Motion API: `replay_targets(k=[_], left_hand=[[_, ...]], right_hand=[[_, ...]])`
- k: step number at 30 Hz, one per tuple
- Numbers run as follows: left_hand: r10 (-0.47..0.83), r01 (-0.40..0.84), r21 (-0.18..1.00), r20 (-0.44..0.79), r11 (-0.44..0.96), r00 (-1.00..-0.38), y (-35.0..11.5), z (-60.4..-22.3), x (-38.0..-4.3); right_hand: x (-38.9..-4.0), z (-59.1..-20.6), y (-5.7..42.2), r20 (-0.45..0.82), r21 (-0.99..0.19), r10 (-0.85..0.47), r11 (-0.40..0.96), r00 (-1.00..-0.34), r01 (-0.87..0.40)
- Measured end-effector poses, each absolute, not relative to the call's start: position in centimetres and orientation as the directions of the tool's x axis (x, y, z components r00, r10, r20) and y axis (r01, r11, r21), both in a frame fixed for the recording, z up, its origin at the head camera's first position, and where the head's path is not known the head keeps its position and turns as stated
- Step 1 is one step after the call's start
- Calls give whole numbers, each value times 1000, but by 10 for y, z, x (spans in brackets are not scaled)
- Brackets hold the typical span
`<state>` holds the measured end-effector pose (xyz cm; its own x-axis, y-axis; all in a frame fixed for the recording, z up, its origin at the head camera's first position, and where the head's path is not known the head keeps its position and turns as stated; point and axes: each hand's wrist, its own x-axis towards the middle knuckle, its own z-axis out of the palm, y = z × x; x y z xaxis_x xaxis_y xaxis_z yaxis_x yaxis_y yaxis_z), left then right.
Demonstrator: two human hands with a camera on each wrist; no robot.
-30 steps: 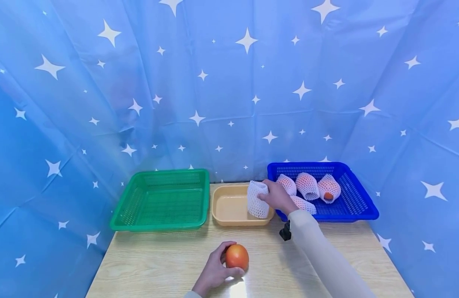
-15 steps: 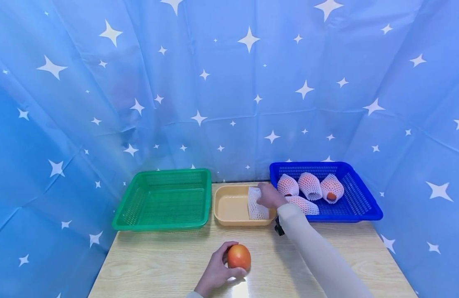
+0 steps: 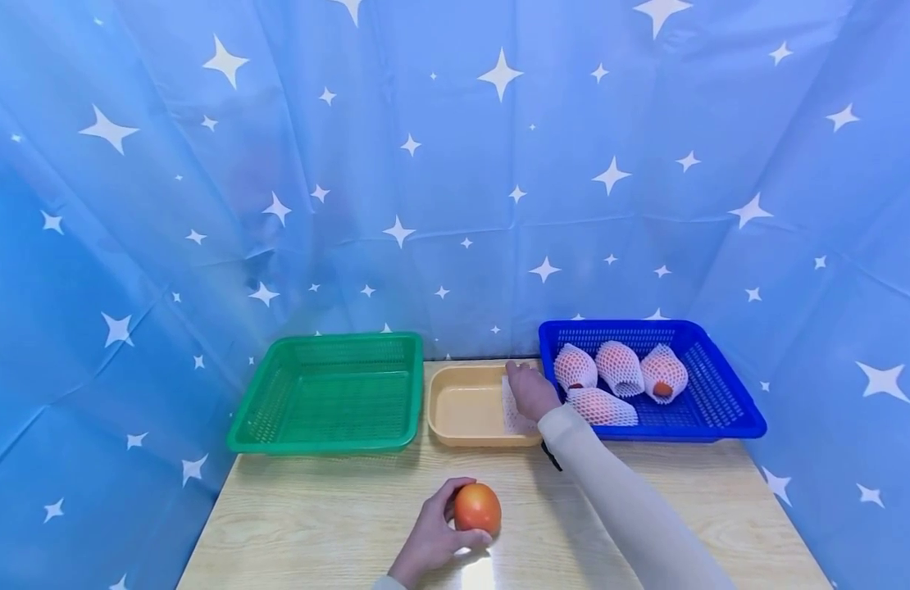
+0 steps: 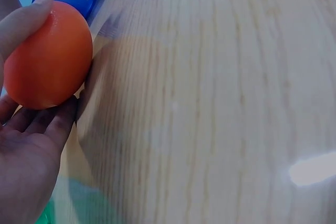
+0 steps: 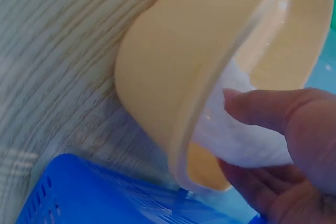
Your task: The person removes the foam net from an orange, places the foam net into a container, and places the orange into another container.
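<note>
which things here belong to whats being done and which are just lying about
Likely in the job:
orange fruit, in the left grip
white foam net, in the right grip
beige tray, the net partly inside
blue basket with four netted fruits

Seemingly just there:
green basket, untouched
starry curtain

No text, label, brand, number or sign can be read in any of the three views.
</note>
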<state>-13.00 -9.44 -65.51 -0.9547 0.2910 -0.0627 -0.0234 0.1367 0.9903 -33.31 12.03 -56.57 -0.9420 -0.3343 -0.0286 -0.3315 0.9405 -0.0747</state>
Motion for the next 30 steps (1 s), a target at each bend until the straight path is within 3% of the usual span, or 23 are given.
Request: replay_targets(k=[8,21,30], left_hand=[[285,-24,990,-63,138,-956,-93,-654,-131],[273,-26,989,-66,145,-960,-93,-656,-130],[217,-56,987,-88,149,-972,-93,-645,-128]], right_hand=[[-331,-558,128,107,57,-384,923,-917,-380],[-319,-549,138,91,-165,-358,915,-929,-368],[-299,-538,142,146,-330,-358,861,-922,-386]])
